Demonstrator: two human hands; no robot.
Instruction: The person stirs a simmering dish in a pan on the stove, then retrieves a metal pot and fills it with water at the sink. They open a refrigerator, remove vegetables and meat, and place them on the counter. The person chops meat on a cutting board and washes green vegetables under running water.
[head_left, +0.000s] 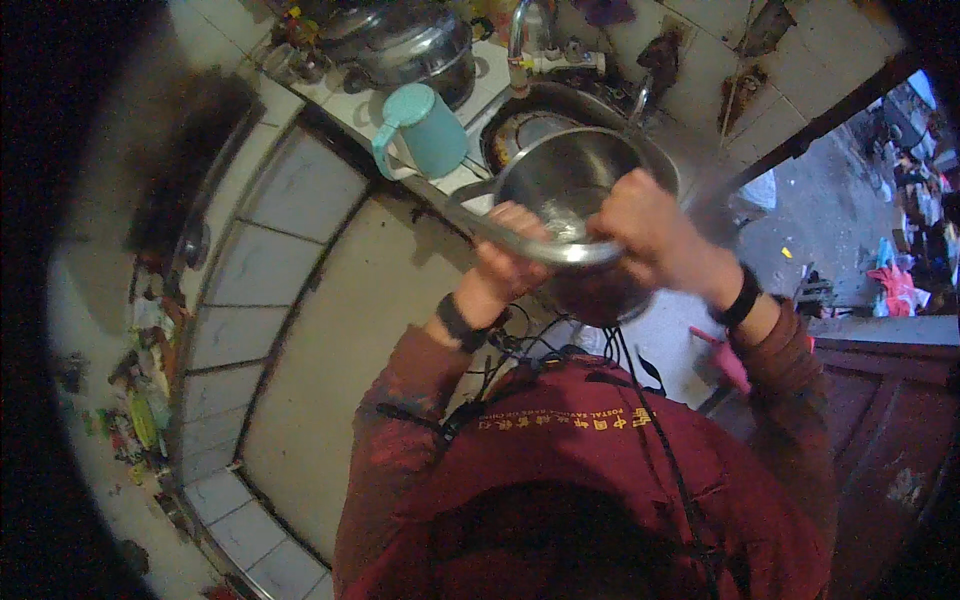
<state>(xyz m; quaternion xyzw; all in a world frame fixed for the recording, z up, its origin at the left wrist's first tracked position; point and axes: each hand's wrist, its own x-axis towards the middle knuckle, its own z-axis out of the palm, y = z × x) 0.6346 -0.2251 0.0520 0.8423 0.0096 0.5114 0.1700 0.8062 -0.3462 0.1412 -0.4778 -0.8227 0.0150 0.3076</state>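
Observation:
A stainless steel pot (577, 169) is tilted in front of me, its mouth towards me, at the near side of the sink. My left hand (510, 251) grips its near left edge, with fingers over the rim. On the right side of the rim is my right hand (645, 225), slightly blurred, closed with fingers on both sides of the edge. Whether a small cloth or pad is inside that hand is hidden. The pot's inner bottom catches a bright reflection. A long handle (472, 191) juts out to the pot's left.
Behind the pot lies a metal sink basin (592, 97) with a pan (525, 135) in it, below a tap (519, 45). A turquoise plastic jug (435, 135) stands on the tiled counter, near a large lidded steel pot (420, 45). Cables hang at my chest.

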